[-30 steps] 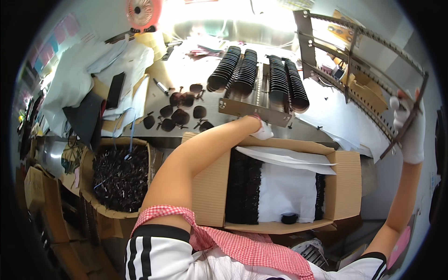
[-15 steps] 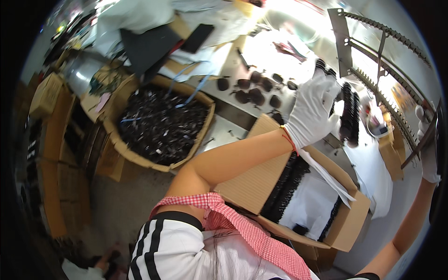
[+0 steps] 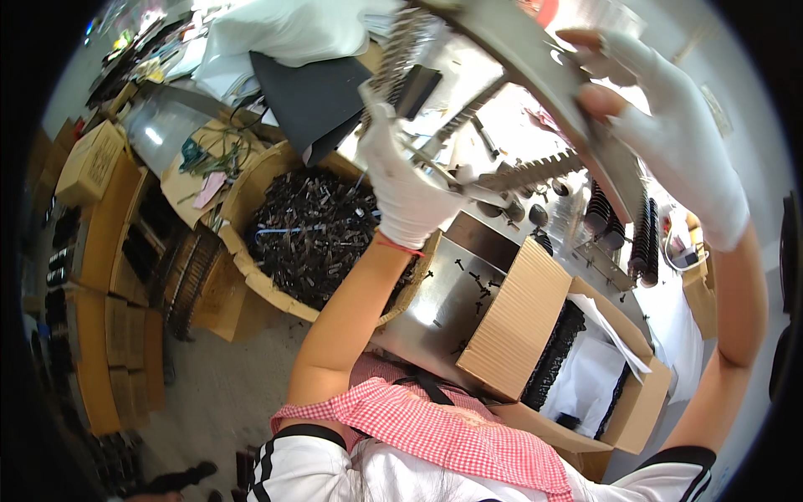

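Note:
A metal rack (image 3: 548, 84) with a flat plate and toothed, spring-like bars is held up in front of me, tilted over the table. My left hand (image 3: 406, 184), in a white glove, grips its left side. On the upper right, my right hand (image 3: 682, 130) holds the flat plate by its edge, with bare fingertips poking out of the white glove. Below the rack lie dark sunglass lenses (image 3: 537, 215). Beside them stand tight rows of black lenses (image 3: 599, 209), partly hidden by the rack.
A large carton (image 3: 251, 269) full of small black parts stands at left. An open cardboard box (image 3: 631, 422) at lower right holds black rows and white paper. Small black pieces (image 3: 483, 293) lie on the metal table (image 3: 427, 311). Boxes (image 3: 90, 163) are stacked far left.
The rack has moved from the right side to the middle, above the table. My left hand has left the black lens rows and grips the rack; my right hand has moved inward with it.

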`<state>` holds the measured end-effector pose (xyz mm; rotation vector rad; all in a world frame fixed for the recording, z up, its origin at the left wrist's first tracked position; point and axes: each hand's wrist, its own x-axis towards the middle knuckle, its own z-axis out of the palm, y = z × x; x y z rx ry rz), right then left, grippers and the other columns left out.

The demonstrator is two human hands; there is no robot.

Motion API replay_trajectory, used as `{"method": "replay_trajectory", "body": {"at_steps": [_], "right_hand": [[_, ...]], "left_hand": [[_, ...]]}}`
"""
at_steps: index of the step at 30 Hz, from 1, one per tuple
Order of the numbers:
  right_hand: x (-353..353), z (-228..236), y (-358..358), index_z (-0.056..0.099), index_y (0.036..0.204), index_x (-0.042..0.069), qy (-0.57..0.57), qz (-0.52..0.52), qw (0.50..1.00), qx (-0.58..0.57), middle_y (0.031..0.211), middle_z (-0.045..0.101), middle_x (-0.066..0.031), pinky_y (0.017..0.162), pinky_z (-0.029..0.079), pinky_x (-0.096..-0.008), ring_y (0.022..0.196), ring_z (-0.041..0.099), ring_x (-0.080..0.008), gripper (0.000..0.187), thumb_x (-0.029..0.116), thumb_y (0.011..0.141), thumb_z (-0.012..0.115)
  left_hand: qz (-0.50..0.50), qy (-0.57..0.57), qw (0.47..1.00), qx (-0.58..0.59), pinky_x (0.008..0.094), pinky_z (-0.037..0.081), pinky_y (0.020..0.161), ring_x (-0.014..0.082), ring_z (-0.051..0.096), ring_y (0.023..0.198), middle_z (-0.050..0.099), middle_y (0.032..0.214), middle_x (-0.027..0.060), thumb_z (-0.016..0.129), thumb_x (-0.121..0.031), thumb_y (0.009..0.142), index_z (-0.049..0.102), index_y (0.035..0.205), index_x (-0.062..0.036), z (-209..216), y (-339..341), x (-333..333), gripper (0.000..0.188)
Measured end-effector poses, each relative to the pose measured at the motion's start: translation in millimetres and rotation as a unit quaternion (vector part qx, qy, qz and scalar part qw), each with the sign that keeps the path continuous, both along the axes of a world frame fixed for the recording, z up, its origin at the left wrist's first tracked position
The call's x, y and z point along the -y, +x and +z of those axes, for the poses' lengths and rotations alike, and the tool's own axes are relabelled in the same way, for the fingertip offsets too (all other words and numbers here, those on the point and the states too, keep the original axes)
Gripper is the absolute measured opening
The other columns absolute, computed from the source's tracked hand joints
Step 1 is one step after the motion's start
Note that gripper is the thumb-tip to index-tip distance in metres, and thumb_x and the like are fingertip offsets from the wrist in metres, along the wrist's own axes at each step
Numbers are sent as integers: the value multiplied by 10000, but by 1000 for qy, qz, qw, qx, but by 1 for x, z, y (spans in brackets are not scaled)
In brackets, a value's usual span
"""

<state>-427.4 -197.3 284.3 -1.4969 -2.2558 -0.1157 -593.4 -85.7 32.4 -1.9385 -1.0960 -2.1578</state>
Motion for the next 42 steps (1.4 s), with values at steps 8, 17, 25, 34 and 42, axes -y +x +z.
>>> {"method": "replay_trajectory", "body": {"at_steps": [8, 17, 25, 34, 42], "right_hand": [[-43, -26, -22, 654, 1286, 66, -121, -120, 978, -118, 983, 683, -7, 868, 501, -228, 917, 628, -66, 341, 5, 959, 583], [-34, -53, 2, 700, 1125, 46, -129, -175, 951, -218, 974, 703, -16, 791, 509, -230, 885, 631, -66, 213, 17, 917, 660], [10, -78, 14, 607, 1011, 28, 40, -64, 990, -121, 883, 580, -55, 707, 475, -285, 774, 559, -162, 191, -28, 828, 596], [17, -205, 101, 625, 916, 35, -133, -251, 837, -468, 812, 602, -37, 606, 447, -226, 648, 527, -66, 108, 45, 859, 534], [-28, -244, 130, 432, 704, 199, -183, -234, 527, -796, 576, 387, 86, 377, 252, -231, 445, 363, -53, 280, 194, 977, 488]], "left_hand": [[-63, -68, 985, 145, 402, 533, 900, 289, 473, 1079, 335, 1246, 200, 964, -330, 532, 148, 1433, 99, -43, 22, -44, 1288], [-173, -136, 960, 172, 499, 399, 992, 368, 452, 1127, 376, 1275, 249, 923, -655, 448, 182, 1445, 101, -69, 51, -42, 1454], [-86, -83, 987, -109, 465, 387, 1009, 360, 451, 1185, 448, 1274, 244, 943, -444, 535, 251, 1466, 73, 0, -49, -11, 1270], [-115, -155, 895, -403, 476, 310, 1051, 385, 442, 1176, 484, 1236, 193, 808, -233, 586, 304, 1493, -68, 15, -163, -28, 1050], [-151, -178, 841, -488, 475, 291, 1087, 374, 430, 1211, 472, 1287, 175, 784, -172, 535, 318, 1489, -81, 13, -195, -25, 1065]]}}
